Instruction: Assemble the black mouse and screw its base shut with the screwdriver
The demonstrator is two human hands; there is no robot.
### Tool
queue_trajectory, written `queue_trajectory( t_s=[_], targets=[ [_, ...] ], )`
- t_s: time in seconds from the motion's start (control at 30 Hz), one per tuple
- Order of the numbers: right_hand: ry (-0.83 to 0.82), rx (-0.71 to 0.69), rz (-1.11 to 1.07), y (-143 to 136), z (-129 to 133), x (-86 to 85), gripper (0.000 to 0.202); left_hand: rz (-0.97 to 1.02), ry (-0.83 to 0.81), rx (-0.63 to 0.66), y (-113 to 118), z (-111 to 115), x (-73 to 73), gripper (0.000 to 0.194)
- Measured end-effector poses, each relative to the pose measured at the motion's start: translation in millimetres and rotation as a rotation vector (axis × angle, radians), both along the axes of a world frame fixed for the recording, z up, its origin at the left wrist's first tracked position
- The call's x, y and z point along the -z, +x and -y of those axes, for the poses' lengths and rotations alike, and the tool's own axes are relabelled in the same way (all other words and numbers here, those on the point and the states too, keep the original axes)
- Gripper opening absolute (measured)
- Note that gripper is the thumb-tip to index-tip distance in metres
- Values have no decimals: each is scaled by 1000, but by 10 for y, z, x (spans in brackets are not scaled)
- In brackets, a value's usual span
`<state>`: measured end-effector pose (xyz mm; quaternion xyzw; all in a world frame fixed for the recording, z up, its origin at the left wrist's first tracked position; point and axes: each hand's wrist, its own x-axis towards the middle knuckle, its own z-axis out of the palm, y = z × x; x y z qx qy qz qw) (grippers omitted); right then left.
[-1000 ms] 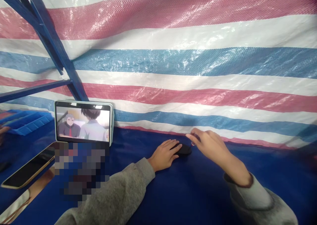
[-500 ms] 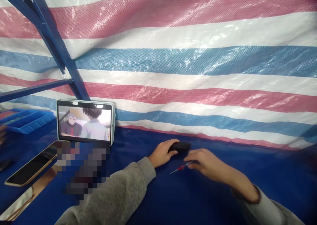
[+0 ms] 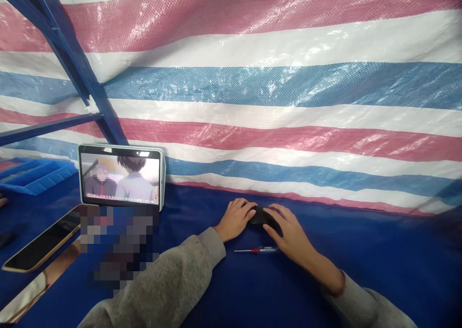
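A black rounded object (image 3: 257, 216), perhaps a computer mouse, lies on the blue table surface between my hands. My left hand (image 3: 236, 219) grips its left end with bent fingers. At its right side, my right hand (image 3: 288, 229) has its thumb and fingers wrapped round the other end. A screwdriver (image 3: 255, 250) with a thin metal shaft, a red collar and a clear handle lies on the table just nearer to me, its handle end partly hidden by my right hand.
A tablet (image 3: 121, 176) showing a cartoon stands at the left. Near it are a phone (image 3: 46, 239), blue trays (image 3: 39, 176) and part of another person's arm (image 3: 63, 263). Behind the table (image 3: 231, 289) hangs a striped plastic sheet (image 3: 274, 87).
My right hand has let go of the screwdriver, which now lies on the table, and has taken hold of the black object's right end. My left hand has stayed on it.
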<state>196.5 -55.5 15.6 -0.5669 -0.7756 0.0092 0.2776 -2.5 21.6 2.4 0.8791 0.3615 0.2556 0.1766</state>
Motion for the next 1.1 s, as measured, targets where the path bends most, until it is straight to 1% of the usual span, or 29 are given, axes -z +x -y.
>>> queue_trajectory(
  t_s=[0.1,0.2,0.3,0.5,0.73,0.83,1.0,1.1],
  targets=[
    [-54,49,-83,20,-51,209,43,46,-15,16,-9,4,-2,29],
    [-51,82,-128,4,-48,298,43,149,-25,-6,-20,11,-25,23],
    [-49,100,-141,-19,-28,295,42,187,-13,-16,-18,3,-31,16],
    [-65,130,-150,-37,-18,264,40,185,36,34,-14,-33,13,11],
    [-72,112,-149,-38,1,254,40,151,134,76,-81,-41,60,14],
    [-70,116,-148,-33,3,257,40,176,165,96,-92,-44,77,14],
    [-78,119,-136,-26,-6,272,41,172,177,119,-79,-13,43,15],
    [-74,122,-137,-27,-8,274,41,170,166,102,-69,12,24,15]
  ],
)
